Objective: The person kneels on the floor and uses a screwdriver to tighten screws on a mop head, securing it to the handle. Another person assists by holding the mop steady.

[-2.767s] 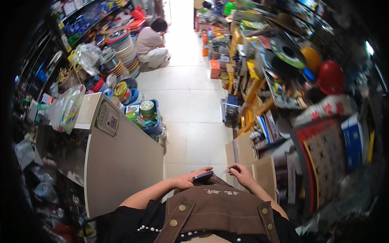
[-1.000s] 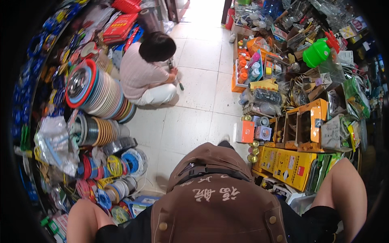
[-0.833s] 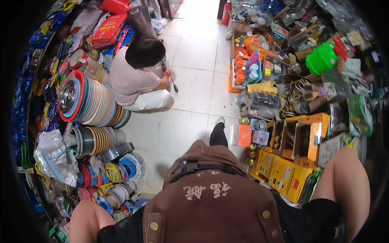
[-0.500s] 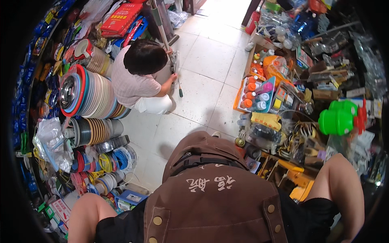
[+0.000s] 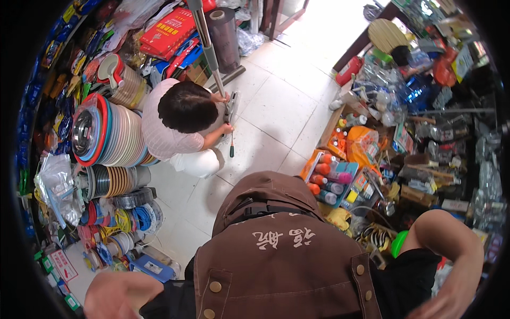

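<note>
Near left, wire coils (image 5: 142, 218) line up, presumably saving floor (image 5: 265, 114); with both hands unseen, I cannot tell whether fingers are apart.

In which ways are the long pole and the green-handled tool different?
The long pole is much longer than the green-handled tool. The pole is grey and silvery; the tool's handle is dark green. The pole runs toward the picture's top; the tool's handle points toward its bottom. Both are at the crouching person's hands.

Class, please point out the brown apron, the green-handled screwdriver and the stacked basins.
Brown apron (image 5: 287, 271), head view: front panel.
Green-handled screwdriver (image 5: 232, 151), head view: handle.
Stacked basins (image 5: 121, 133), head view: rims along the stack's side.
</note>
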